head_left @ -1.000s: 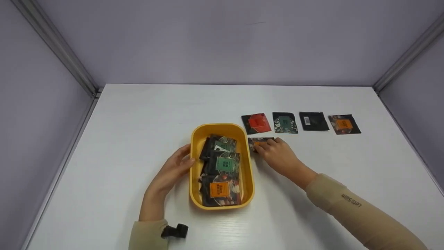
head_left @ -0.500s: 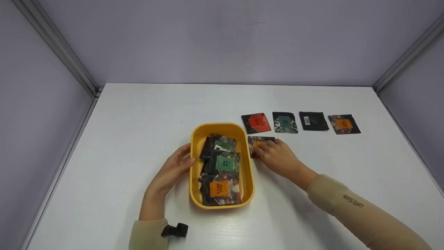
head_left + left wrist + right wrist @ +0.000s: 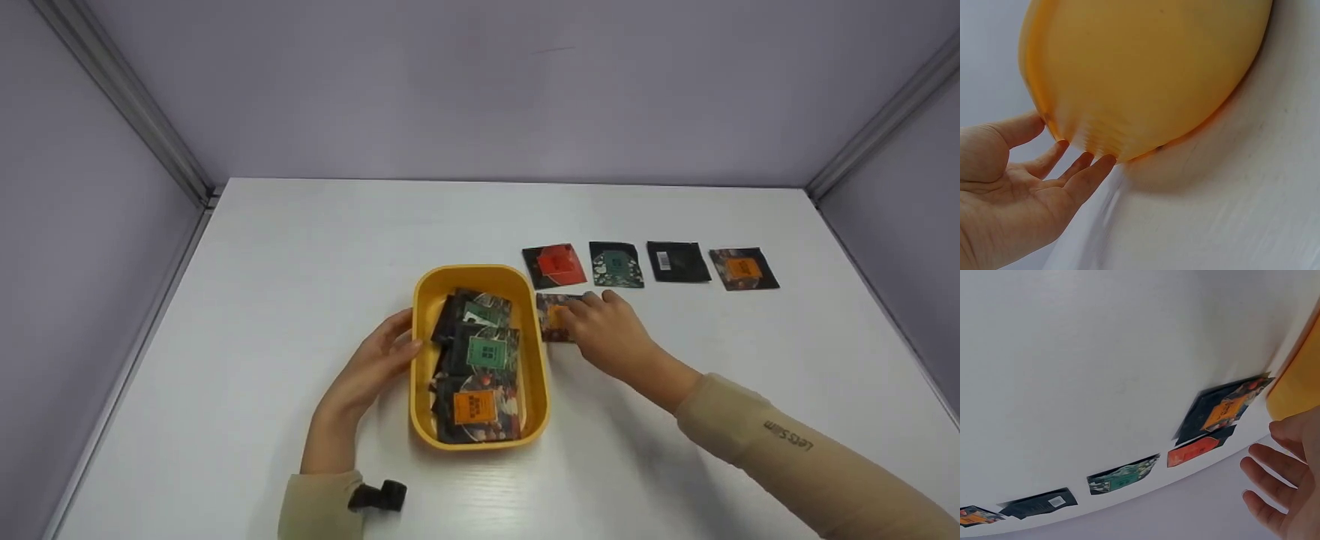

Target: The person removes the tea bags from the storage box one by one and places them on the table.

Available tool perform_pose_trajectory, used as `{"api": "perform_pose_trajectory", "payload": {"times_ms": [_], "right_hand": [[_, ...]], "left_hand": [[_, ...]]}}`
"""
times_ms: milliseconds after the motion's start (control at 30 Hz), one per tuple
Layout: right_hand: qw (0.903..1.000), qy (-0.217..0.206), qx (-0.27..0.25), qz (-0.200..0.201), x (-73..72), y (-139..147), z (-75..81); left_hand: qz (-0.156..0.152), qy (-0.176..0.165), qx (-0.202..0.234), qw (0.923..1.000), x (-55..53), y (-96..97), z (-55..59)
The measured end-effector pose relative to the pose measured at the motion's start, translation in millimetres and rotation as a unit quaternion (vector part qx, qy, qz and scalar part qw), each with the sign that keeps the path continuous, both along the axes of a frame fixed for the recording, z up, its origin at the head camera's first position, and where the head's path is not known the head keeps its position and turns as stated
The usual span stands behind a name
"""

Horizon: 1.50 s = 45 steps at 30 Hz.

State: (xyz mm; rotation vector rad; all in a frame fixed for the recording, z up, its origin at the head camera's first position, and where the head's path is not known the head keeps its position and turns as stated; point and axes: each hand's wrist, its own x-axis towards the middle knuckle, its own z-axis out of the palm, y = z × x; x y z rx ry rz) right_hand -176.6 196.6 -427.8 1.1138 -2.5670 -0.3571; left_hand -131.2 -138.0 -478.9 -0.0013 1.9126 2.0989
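My left hand (image 3: pixel 379 358) holds the left side of a yellow plastic box (image 3: pixel 536 420), its thumb over the rim. In the left wrist view its fingertips (image 3: pixel 1107 160) are against the box's outer wall. Inside the box lie several dark square sachets with green and orange labels, overlapping one another; the front one is an orange-label sachet (image 3: pixel 476 409). Just right of the box, another orange-label sachet (image 3: pixel 551 330) lies flat on the table. My right hand (image 3: pixel 606 330) is over its right part, hiding some of it. In the right wrist view, the fingers (image 3: pixel 1269 481) are loosely spread and grip nothing.
Behind the right hand, a row of sachets lies on the white table (image 3: pixel 300 247): red-label (image 3: pixel 555 265), green-label (image 3: pixel 617 265), one with its barcode side up (image 3: pixel 679 262), and orange-label (image 3: pixel 745 268). Grey panels (image 3: pixel 480 90) stand around the table.
My right hand first moves the orange-label sachet slightly toward me beside the box, then shifts a little to the right, uncovering more of it. The left hand and box stay put.
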Motion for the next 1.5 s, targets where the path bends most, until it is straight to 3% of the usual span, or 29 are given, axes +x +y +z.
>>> {"api": "perform_pose_trajectory", "payload": {"times_ms": [133, 367, 667, 967, 1200, 1500], "right_hand": [[1.0, 0.005, 0.002, 0.002, 1.6, -3, 14.1], [0.998, 0.017, 0.014, 0.06, 6.8, -20, 34.4], [0.987, 0.014, 0.078, 0.14, 33.2, -52, 43.7], [0.979, -0.052, 0.088, 0.176, 51.6, -85, 43.3], [0.9634, -0.111, 0.137, 0.202, 54.6, -111, 44.9], [0.9423, -0.179, 0.23, 0.165, 62.7, -138, 47.5]], "left_hand": [[0.0, 0.001, -0.008, 1.0, -0.8, 1.4, 0.2], [0.005, -0.005, -0.011, 0.9999, -2.0, 1.8, -0.5], [0.005, -0.01, -0.027, 0.9996, -0.2, 1.5, 1.7], [0.001, -0.007, -0.018, 0.9998, 0.6, -0.2, 2.3], [0.002, -0.016, -0.009, 0.9998, 0.5, 0.1, 2.1], [-0.006, -0.009, -0.007, 0.9999, -0.8, -0.2, 0.9]]}}
